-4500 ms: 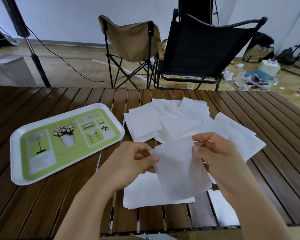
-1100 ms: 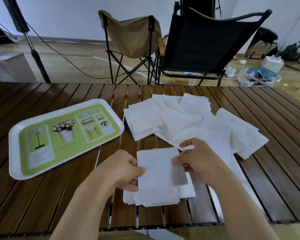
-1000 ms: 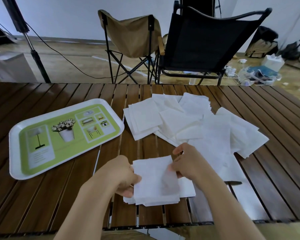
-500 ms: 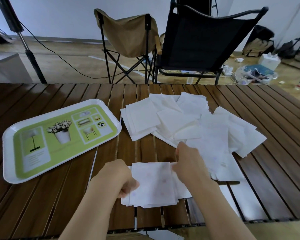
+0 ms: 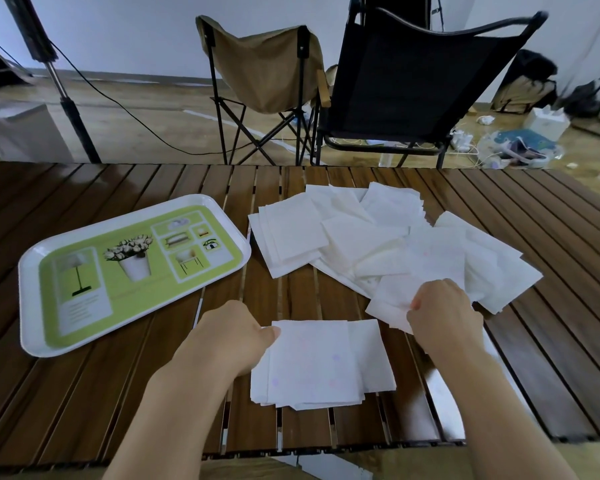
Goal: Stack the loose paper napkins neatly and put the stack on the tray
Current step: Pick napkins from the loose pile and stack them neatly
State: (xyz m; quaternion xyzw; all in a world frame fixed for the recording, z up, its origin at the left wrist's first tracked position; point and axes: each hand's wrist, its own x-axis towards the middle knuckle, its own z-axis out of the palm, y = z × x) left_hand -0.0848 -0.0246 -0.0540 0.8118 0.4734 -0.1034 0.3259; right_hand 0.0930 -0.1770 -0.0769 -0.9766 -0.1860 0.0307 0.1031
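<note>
Napkins half gathered on the tabletop [image 5: 84,393]

Left hand [image 5: 232,337] fingers hold the near stack [image 5: 316,365] by its left edge; right hand [image 5: 444,313] pinches a loose napkin [image 5: 392,299] from the far pile [image 5: 378,237]; tray [image 5: 28,306] lies left.

Can't see most of my fingers on either hand, they're curled under: my left hand [image 5: 232,336] covers the stack's [image 5: 321,363] 9 o'clock edge, my right hand [image 5: 444,311] hides part of the napkin [image 5: 390,299] it pinches. How many sheets sit in the loose pile [image 5: 378,240] is anyone's guess. The black chair [image 5: 409,77] gets cropped at 12 o'clock.
</note>
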